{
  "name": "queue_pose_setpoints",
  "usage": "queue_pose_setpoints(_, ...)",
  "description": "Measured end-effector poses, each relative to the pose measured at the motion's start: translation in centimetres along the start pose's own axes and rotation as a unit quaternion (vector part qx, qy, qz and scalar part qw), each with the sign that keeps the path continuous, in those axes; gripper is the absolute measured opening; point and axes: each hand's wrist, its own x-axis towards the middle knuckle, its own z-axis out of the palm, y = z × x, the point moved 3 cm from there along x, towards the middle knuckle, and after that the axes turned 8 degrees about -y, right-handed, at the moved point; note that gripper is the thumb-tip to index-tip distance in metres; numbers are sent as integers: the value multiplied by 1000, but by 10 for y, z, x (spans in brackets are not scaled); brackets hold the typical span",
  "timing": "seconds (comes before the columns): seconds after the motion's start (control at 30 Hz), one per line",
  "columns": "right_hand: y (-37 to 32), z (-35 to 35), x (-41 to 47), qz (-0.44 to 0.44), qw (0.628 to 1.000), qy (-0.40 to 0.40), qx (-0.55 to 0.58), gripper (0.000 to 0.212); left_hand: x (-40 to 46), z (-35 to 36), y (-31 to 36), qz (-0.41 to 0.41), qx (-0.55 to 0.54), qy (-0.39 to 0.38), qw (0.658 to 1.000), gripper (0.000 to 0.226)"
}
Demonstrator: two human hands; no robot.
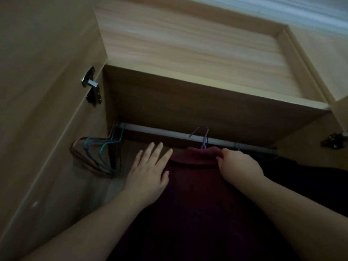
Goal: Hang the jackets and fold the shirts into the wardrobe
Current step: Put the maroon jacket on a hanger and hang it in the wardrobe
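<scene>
One maroon jacket [197, 185] hangs on a purple hanger [204, 140]; right hand [239, 164] pinches its collar, left hand [148, 170] flat-fingered at nine o'clock, several spare hangers [94, 153] beyond.

No text, label, brand, number or sign can be read anywhere in this dim view.
</scene>
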Motion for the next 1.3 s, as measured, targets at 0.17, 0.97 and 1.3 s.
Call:
queue_pose_setpoints(0.17,-16,15,60,28,999,4,-42,22,23,31,-4,8,-33,27,999,62)
queue_pose_setpoints(0.97,-1,82,118,20,991,-16,-129,25,60,118,-4,64,-46,50,996,61)
queue_pose_setpoints(1.3,-1,76,73,-13,982,44,-183,55,17,100,2,57,-61,3,996,61)
